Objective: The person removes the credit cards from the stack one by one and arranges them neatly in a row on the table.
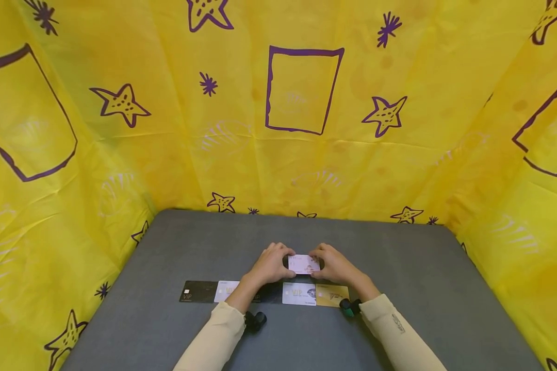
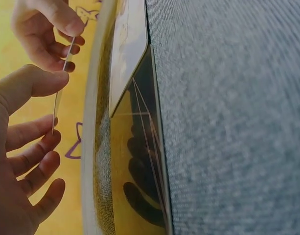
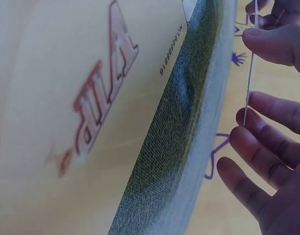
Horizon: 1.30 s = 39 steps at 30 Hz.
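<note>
Both hands hold one thin white card [image 1: 304, 264] with reddish print, level with the far side of a row of cards. My left hand [image 1: 270, 264] pinches its left end between thumb and fingers. On the opposite end, my right hand [image 1: 336, 265] has a similar pinch. Seen nearly edge-on, the white card [image 2: 64, 78] stands off the table in the left wrist view. In the right wrist view the card [image 3: 251, 73] is a thin line between the thumb and fingers [image 3: 267, 142], with the lower fingers spread loosely.
Side by side on the grey table [image 1: 399, 330] lie a black VIP card [image 1: 198, 291], a white card [image 1: 222, 289], a dark card [image 1: 271, 294] partly behind the left forearm, another white card [image 1: 298, 294] and a gold card [image 1: 330, 294]. Yellow patterned cloth [image 1: 301, 170] encloses the table's back and sides.
</note>
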Available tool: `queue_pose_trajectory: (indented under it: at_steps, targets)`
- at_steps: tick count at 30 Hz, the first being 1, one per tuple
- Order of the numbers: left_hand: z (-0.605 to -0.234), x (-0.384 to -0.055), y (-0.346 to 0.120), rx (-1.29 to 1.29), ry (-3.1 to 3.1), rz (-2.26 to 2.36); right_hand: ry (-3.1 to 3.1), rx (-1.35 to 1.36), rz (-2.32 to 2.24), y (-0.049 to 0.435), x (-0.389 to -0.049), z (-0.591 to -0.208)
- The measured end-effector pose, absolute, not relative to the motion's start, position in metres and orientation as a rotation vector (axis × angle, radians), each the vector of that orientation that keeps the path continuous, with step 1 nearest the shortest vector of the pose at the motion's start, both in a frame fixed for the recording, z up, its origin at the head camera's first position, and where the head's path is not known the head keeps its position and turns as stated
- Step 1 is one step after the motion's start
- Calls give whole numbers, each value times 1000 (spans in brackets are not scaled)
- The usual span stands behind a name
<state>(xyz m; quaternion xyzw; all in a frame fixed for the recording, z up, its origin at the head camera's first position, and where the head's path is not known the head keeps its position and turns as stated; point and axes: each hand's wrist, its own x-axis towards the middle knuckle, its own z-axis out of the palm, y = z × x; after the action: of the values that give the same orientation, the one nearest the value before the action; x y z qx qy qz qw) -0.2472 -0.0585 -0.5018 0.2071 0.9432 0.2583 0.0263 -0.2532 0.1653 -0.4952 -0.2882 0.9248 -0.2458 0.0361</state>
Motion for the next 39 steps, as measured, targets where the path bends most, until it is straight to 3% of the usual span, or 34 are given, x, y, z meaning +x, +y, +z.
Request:
queue_pose_trajectory:
  at_steps: [39]
  targets:
    - [-496, -227, -26, 751, 2917, 823, 2915, -857, -777, 205, -230, -488]
